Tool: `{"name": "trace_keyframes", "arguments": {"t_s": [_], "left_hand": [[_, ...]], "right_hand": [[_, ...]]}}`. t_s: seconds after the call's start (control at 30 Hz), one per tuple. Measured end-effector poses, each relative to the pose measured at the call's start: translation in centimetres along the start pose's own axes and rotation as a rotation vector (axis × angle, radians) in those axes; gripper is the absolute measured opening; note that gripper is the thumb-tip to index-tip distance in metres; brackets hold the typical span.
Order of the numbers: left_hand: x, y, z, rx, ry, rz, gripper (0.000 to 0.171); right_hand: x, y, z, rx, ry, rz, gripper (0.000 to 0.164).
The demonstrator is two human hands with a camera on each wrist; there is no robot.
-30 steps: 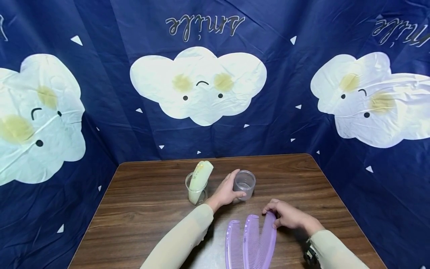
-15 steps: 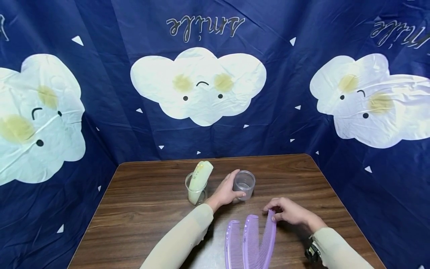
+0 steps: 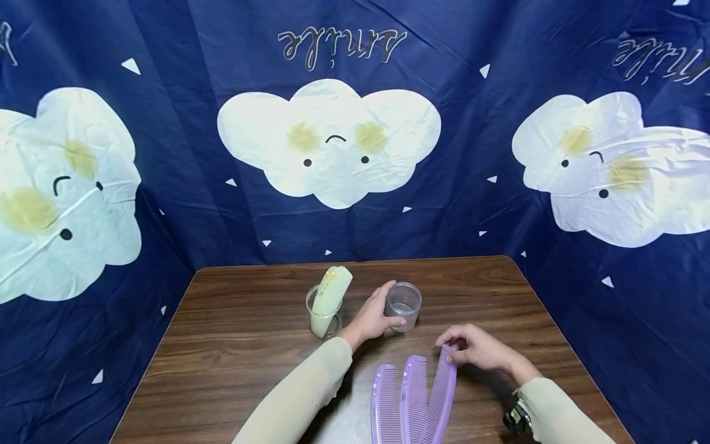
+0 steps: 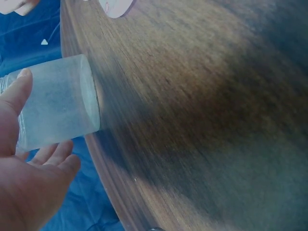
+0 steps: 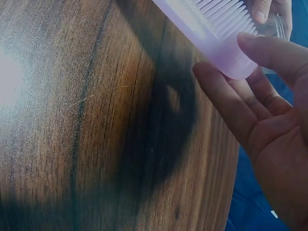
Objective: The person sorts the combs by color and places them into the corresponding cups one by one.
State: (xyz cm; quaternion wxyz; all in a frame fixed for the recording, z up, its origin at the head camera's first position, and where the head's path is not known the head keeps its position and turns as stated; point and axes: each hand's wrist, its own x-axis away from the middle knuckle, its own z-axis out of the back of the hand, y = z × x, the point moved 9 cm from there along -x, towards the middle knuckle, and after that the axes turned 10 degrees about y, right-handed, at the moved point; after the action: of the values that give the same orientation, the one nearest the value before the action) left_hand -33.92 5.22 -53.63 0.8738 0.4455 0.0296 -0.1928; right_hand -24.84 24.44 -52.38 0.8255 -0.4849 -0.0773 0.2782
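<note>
My left hand (image 3: pixel 373 316) holds a clear plastic jar (image 3: pixel 409 302) by its near left side, thumb in front and fingers behind. The jar (image 4: pixel 57 103) stands upright on the table, and nothing shows inside it. With my right hand (image 3: pixel 485 351) I pinch the far end of a purple comb (image 3: pixel 444 388) between thumb and fingers. In the right wrist view that comb (image 5: pixel 216 50) has its rounded end between the thumb and fingers. Beside it lie a middle purple comb (image 3: pixel 413 394) and a left purple comb (image 3: pixel 385 401), their near ends cut off by the frame.
A second clear cup (image 3: pixel 334 327) stands left of my left hand, with a pale green rolled item (image 3: pixel 331 293) leaning out of it. The brown wooden table (image 3: pixel 238 345) ends at a blue curtain (image 3: pixel 471 216) with cloud prints at the back and sides.
My right hand has shifted slightly away from me and now pinches the right comb closer to its tip. That comb's far end has moved slightly forward. The left hand and jar stay put.
</note>
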Motion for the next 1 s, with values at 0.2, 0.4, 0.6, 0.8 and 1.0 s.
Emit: {"name": "trace_keyframes", "arguments": {"t_s": [0.2, 0.4, 0.6, 0.8, 1.0], "left_hand": [[0.0, 0.0, 0.0, 0.009, 0.0, 0.004, 0.098], [-0.2, -0.2, -0.2, 0.015, 0.0, 0.009, 0.098], [-0.3, -0.4, -0.2, 0.051, 0.022, 0.015, 0.097], [-0.4, -0.6, 0.1, 0.112, 0.059, 0.037, 0.096], [-0.6, -0.9, -0.1, 0.129, 0.058, 0.047, 0.098]], "right_hand": [[0.2, -0.3, 0.2, -0.015, 0.006, 0.028, 0.033], [0.4, -0.4, 0.3, -0.063, -0.003, -0.045, 0.034], [0.5, -0.7, 0.5, -0.096, -0.001, -0.089, 0.033], [0.5, -0.9, 0.6, -0.1, 0.002, -0.07, 0.03], [0.4, -1.4, 1.0, -0.109, 0.009, -0.053, 0.031]]}}
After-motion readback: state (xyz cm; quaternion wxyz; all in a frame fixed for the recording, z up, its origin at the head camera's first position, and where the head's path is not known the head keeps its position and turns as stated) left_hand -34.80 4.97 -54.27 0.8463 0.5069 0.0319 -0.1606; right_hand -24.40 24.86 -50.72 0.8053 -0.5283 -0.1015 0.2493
